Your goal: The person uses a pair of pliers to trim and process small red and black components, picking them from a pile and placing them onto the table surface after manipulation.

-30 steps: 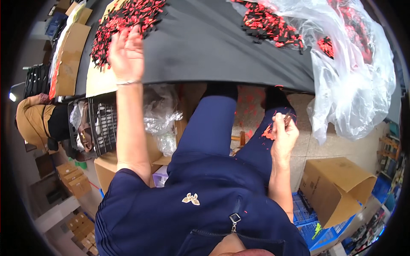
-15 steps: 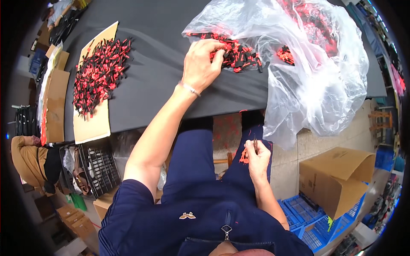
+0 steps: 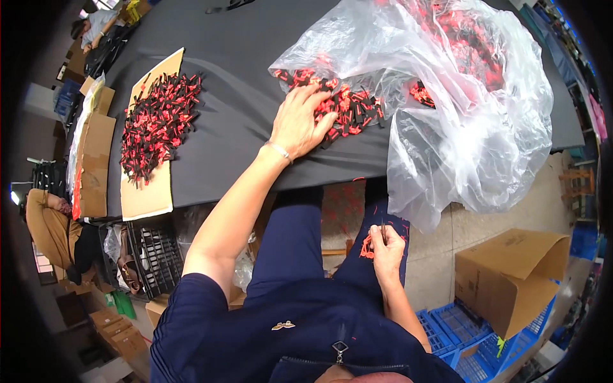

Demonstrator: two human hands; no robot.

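My left hand point(image 3: 300, 124) lies with fingers spread on a loose pile of small black and red strip-like pieces point(image 3: 355, 110) on the dark-covered table. The thumb is apart from the other fingers, and the fingertips are partly among the pieces. Over my right thigh, my right hand point(image 3: 387, 255) is closed around a small dark pointed tool point(image 3: 383, 233), perhaps thread snips or tweezers; most of it is hidden in the fingers. Beside that hand, a small orange-red bundle point(image 3: 366, 247) rests against my trouser leg. Red thread scraps dot the same leg.
A large clear plastic bag point(image 3: 472, 140) holding more red and black pieces droops over the table's front edge. To the left, another heap point(image 3: 159, 124) covers a cardboard sheet point(image 3: 148, 199). An open carton point(image 3: 504, 274) sits on blue crates point(image 3: 456, 325) at right. Other people are at far left.
My left hand has come slightly nearer to me and its fingers have spread flatter over the pile. Some pieces lie closer to me. My right hand keeps its tool; the view has shifted slightly.
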